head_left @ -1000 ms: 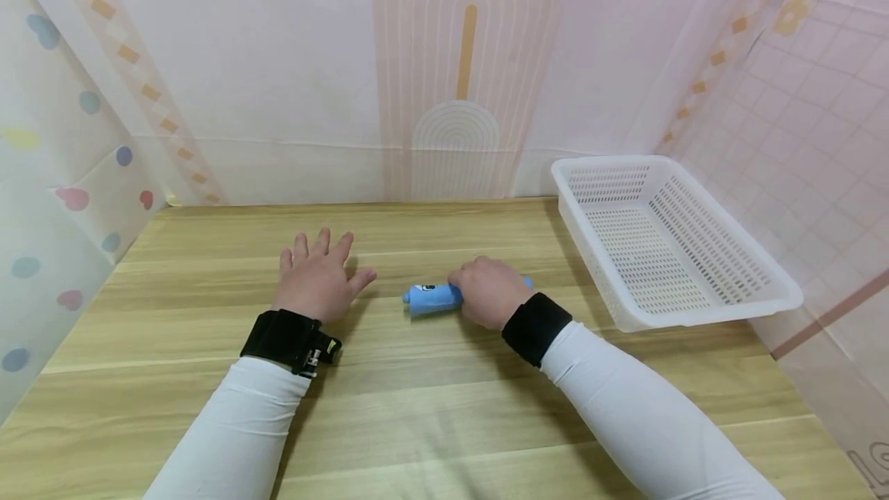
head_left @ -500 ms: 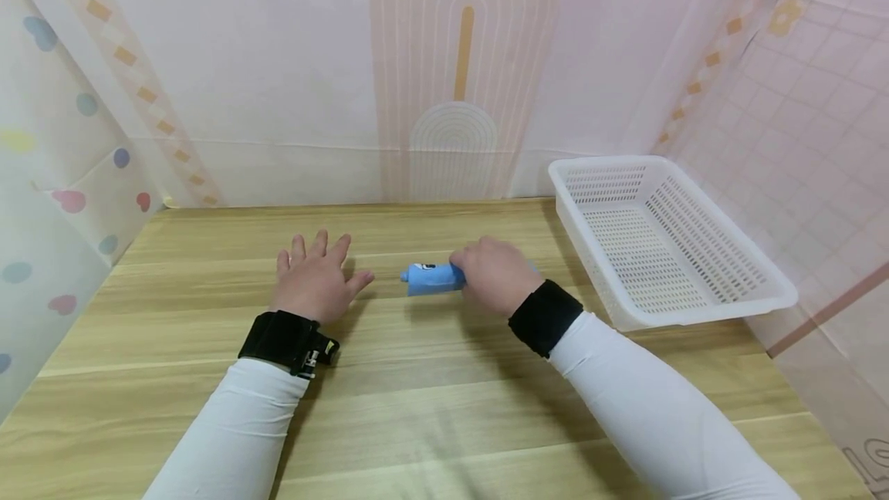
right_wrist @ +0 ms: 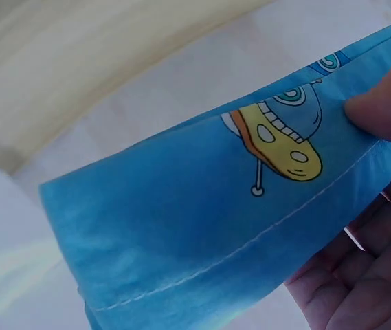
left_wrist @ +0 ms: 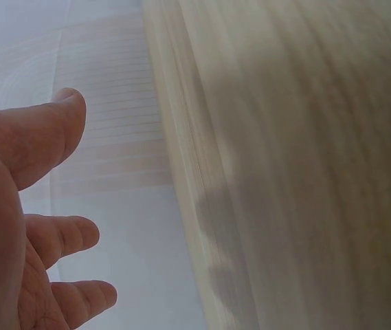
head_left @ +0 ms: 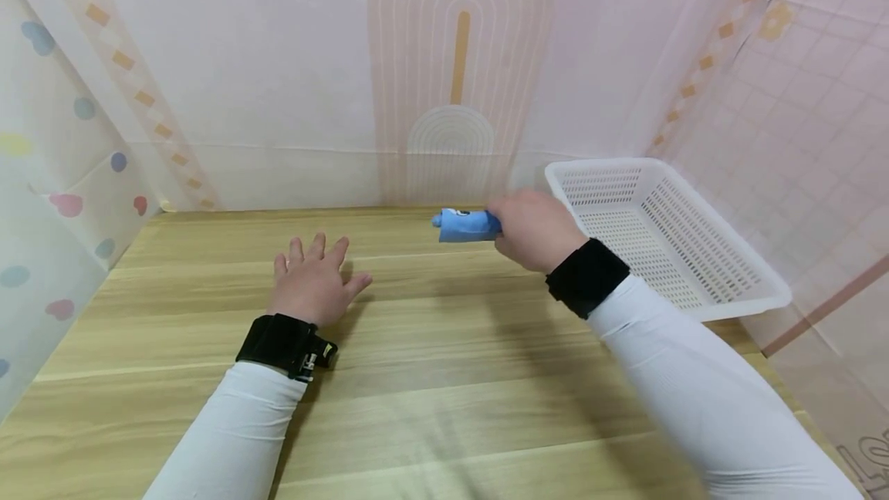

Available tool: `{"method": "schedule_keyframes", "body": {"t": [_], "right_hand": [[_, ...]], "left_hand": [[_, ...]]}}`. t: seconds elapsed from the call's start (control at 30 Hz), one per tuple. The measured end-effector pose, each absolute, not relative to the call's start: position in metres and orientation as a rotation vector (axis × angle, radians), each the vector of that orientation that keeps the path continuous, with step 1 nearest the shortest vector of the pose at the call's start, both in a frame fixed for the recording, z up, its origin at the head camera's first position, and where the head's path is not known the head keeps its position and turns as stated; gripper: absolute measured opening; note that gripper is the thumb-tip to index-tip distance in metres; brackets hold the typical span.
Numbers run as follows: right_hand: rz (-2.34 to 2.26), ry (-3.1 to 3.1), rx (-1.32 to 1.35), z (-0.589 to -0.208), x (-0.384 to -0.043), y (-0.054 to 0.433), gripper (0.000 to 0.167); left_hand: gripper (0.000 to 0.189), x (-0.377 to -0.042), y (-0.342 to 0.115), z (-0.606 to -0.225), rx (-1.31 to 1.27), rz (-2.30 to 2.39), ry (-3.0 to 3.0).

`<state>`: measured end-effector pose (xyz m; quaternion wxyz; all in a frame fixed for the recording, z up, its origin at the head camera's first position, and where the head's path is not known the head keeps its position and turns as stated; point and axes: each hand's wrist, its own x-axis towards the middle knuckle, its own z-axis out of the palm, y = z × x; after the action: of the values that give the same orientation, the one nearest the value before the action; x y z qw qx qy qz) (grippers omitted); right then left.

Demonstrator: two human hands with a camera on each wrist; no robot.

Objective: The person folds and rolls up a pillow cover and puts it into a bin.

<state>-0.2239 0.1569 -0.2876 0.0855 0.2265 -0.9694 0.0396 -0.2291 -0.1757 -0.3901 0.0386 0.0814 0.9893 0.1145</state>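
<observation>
My right hand (head_left: 533, 230) grips a rolled-up blue folding umbrella (head_left: 468, 226) and holds it above the table, roughly level, with its small knobbed end pointing left. Cartoon prints and a stitched seam show on the umbrella's cloth (right_wrist: 181, 206) in the right wrist view, where the thumb (right_wrist: 387, 103) presses on one side and the other fingers lie beneath. The part of the umbrella inside the hand is hidden. At the left of the table my left hand (head_left: 310, 288) lies with its fingers spread, holding nothing; its thumb and two fingertips appear in the left wrist view.
A white perforated plastic basket (head_left: 725, 224) stands at the back right, its left rim partly behind the right hand and wrist. Patterned sheets (head_left: 292, 83) hang as walls behind and on both sides of the wooden table (head_left: 403, 407).
The right hand has lifted the umbrella off the table and carried it up, back and to the right, towards the basket. The left hand has stayed in place.
</observation>
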Motion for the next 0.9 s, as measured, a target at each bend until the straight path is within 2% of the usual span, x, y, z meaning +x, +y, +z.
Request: {"method": "schedule_keyframes", "body": {"t": [0.67, 0.9], "right_hand": [[0.056, -2.923, 0.384, -0.260, -0.247, 0.258, 0.011], [0.004, -2.978, 0.331, -0.263, -0.251, 0.293, 0.019]], "left_hand": [[0.085, -0.229, -0.179, -0.392, 0.240, 0.352, 3.023], [0.085, -0.229, -0.179, -0.392, 0.242, 0.349, 3.028]]}}
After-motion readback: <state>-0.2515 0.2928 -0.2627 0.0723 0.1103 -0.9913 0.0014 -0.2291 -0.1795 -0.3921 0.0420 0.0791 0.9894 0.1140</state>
